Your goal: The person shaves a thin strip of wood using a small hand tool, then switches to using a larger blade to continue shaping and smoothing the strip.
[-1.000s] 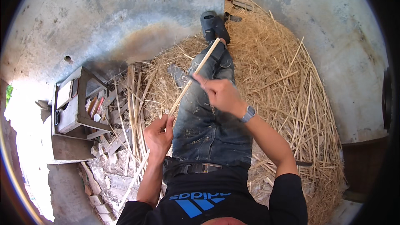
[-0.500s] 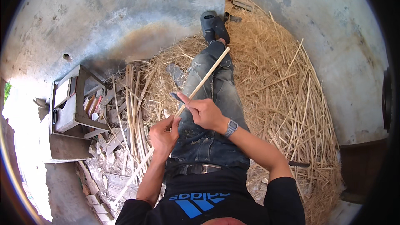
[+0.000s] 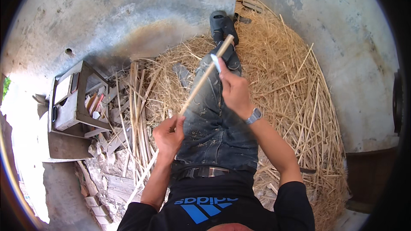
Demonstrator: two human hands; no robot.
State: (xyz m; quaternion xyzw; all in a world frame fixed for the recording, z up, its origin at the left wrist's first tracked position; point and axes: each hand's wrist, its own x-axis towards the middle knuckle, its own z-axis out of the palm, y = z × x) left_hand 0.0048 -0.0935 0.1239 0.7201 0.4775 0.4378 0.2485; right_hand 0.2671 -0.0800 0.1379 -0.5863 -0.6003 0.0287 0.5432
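A long pale strip of wood or bamboo (image 3: 198,89) slants over my outstretched legs, its far end near my foot. My left hand (image 3: 168,136) is closed on it, thumb pressed against the fingers, and its tail runs back beside my left forearm. Farther up the strip, my right hand (image 3: 235,93) grips a knife with a short, bright blade (image 3: 215,63). The blade lies across the strip near the far end; its handle is hidden in my fingers. Motion slightly blurs the strip and blade.
Thin straw-coloured shavings (image 3: 274,47) cover the floor right of my legs. Several long strips (image 3: 138,115) lie to the left, near a worn wooden stool-like frame (image 3: 79,115) with things inside. Grey walls (image 3: 107,13) stand ahead and at right.
My right hand and the knife have slid away from me along the strip, from near my left hand toward its far end. My left hand has stayed nearly in place.
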